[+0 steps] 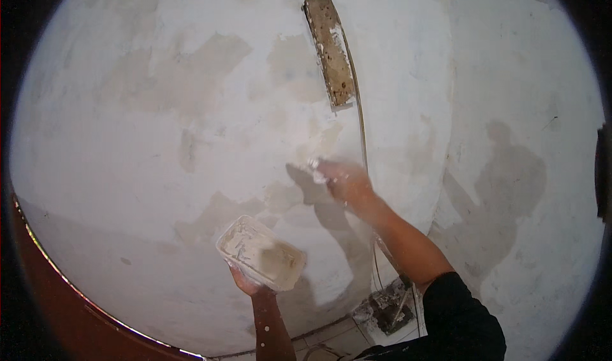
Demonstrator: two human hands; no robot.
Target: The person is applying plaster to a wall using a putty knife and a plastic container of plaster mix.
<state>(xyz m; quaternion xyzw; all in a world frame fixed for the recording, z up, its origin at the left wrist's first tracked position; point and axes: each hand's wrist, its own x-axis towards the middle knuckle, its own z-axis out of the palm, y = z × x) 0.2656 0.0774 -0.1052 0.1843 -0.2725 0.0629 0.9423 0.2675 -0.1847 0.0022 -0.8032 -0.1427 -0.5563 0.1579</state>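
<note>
My left hand point(245, 278) grips a rectangular plastic tub point(274, 262) from below, tilted, with pale paste inside and over its rim. My right hand point(344, 182) is raised against the patchy white wall point(146, 138), closed on a white-smeared tool point(315, 173); motion blur hides its exact shape. The hand casts a dark shadow below and left of it. Damp-looking darker patches spread over the wall around both hands.
A long stained board point(328, 52) hangs upright high on the wall, with a cable point(363, 138) running down beside it. Another wall point(523, 74) meets this one at right. A reddish-brown surface point(32, 278) lies at lower left; dirty debris point(389, 310) sits on floor tiles below.
</note>
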